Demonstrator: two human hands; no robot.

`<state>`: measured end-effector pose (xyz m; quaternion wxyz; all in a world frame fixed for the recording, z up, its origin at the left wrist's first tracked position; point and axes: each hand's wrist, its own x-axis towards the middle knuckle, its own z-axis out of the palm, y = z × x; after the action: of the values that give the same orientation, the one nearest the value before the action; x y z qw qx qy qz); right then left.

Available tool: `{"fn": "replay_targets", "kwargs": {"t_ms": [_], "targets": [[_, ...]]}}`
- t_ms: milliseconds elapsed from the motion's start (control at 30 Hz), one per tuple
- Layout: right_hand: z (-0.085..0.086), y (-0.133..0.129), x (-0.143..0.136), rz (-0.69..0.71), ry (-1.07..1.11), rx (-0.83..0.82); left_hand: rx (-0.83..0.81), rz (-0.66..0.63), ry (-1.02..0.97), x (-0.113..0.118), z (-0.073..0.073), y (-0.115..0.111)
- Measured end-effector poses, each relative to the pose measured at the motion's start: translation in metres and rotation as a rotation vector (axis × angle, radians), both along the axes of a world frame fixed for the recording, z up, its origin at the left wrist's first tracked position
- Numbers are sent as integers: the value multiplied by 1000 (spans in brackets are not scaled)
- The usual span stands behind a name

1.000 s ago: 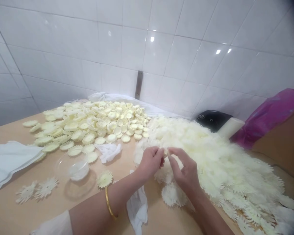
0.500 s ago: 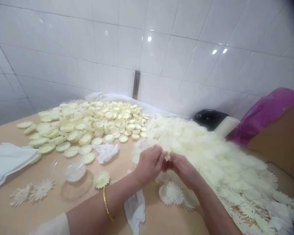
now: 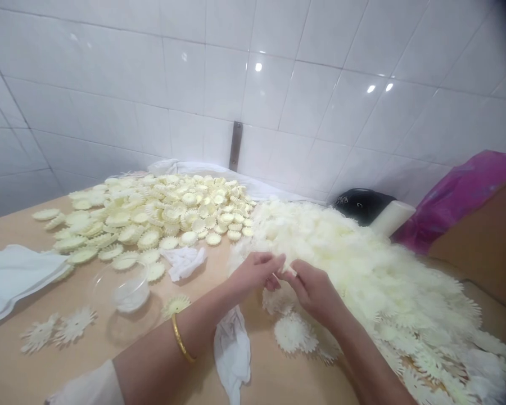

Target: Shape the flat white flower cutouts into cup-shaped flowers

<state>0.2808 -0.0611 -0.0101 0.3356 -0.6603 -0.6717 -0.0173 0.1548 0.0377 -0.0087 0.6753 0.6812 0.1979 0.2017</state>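
Pinching a small creamy-white piece point(image 3: 292, 271) in the bare right hand point(image 3: 318, 289). Cannot tell grip of the bare left hand point(image 3: 255, 274). See heaped pale-yellow, round, serrated discs point(image 3: 164, 211) at the hands' 10 o'clock.

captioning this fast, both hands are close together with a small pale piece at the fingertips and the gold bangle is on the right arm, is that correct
The arm is wrong: the head view shows the gold bangle on the left arm. The left hand and right hand are close together, with a small pale piece at the fingertips.
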Motion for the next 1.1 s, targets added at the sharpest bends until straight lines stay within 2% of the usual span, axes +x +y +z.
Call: {"fn": "replay_targets", "kwargs": {"t_ms": [100,200,267,400,500,633,700,767,833,933,1033,1100], "targets": [[-2,0,0,-40,-270,101,17,79,51,2,0,-3],[0,-2,-1,-66,-308,170,94,83,63,3,0,-6],[4,-3,-2,-71,-166,149,147,94,46,4,0,-7],[11,-4,-6,-33,224,16,229,201,-10,5,-3,-9],[12,-3,-9,-49,422,0,243,233,-67,4,-2,-15],[9,1,-13,-50,661,-35,109,163,-181,4,2,-20],[8,3,-15,-16,725,-40,-11,88,-205,4,2,-20],[7,3,-16,-23,738,-10,-39,82,-172,5,0,-18],[5,3,-16,-90,684,26,112,224,-119,5,-3,-18],[0,3,-14,-245,484,90,528,475,-130,4,-4,-22],[-4,4,-11,-300,234,142,801,496,-210,1,-1,-26],[-5,5,-10,-266,66,173,821,481,-202,1,0,-25]]}}
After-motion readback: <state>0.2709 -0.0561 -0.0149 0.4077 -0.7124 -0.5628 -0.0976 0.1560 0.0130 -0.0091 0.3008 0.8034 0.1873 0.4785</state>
